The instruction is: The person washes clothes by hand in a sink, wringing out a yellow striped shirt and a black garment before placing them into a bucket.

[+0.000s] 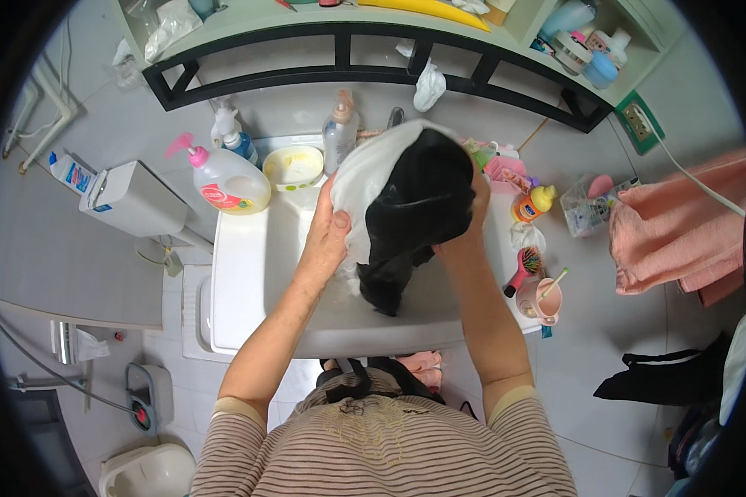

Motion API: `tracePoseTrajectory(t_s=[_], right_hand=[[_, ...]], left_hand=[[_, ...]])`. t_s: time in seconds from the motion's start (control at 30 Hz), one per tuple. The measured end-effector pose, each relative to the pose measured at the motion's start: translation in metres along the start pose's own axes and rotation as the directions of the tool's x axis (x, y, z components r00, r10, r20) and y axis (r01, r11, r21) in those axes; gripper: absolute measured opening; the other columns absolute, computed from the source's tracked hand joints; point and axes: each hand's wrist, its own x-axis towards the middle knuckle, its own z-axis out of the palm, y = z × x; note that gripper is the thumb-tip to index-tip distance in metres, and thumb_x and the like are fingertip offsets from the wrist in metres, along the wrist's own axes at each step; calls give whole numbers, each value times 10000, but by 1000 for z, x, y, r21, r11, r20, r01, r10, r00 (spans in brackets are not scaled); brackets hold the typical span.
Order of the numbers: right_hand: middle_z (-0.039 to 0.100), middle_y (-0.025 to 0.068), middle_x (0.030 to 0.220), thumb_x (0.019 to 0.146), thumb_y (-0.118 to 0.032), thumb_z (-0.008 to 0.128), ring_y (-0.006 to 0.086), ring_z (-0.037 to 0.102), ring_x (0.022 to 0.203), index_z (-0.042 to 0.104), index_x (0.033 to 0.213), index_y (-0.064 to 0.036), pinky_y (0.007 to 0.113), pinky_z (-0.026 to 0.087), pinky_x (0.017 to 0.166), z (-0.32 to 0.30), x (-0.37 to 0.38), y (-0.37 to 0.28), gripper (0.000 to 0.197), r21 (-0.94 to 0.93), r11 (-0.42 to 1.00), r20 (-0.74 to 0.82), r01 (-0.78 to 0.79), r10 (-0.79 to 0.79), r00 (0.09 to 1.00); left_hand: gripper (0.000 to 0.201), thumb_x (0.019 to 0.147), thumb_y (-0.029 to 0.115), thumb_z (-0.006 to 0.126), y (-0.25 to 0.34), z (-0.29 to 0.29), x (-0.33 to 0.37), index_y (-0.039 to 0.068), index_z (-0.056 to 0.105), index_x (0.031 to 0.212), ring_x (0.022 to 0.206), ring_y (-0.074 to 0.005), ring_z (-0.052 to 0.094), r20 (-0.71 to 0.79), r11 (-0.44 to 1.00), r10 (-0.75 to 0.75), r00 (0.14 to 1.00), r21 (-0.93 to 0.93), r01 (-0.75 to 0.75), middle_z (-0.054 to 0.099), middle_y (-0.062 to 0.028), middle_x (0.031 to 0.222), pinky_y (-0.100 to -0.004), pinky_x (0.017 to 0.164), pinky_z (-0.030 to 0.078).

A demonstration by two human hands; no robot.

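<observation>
Over a white washbasin (249, 273) I hold up a bundle of cloth: a black garment (419, 207) wrapped partly in a white cloth (365, 178). My left hand (327, 240) grips the white cloth at its left side, thumb on top. My right hand (472, 219) holds the black garment from the right and is mostly hidden behind it. The black fabric hangs down toward the basin floor.
A pump bottle of yellow liquid (224, 182), a yellow-rimmed bowl (294, 166) and a clear bottle (340, 132) stand along the basin's back edge. A pink cup (543, 302), a hairbrush (524, 267) and a small yellow bottle (535, 203) sit at the right. A pink towel (680, 224) hangs at far right.
</observation>
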Motion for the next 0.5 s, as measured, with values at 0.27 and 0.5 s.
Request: tracePoseTrajectory(t_s=[0.27, 0.5], right_hand=[[308, 89, 1419, 626, -40, 687, 334, 288, 1302, 559, 1114, -59, 557, 278, 998, -46, -87, 166, 504, -680, 729, 304, 77, 184, 935], [474, 79, 1238, 584, -66, 684, 332, 402, 1181, 587, 931, -45, 651, 329, 878, -5, -110, 225, 361, -941, 323, 270, 100, 542, 795]], left_hand=[[647, 767, 289, 664, -153, -39, -55, 71, 405, 1319, 1237, -359, 363, -12, 764, -163, 986, 631, 134, 355, -199, 1367, -405, 979, 340], [722, 652, 326, 703, -214, -45, -46, 129, 447, 1297, 1314, -466, 172, 243, 263, -168, 956, 945, -194, 231, -176, 1441, -589, 984, 243]])
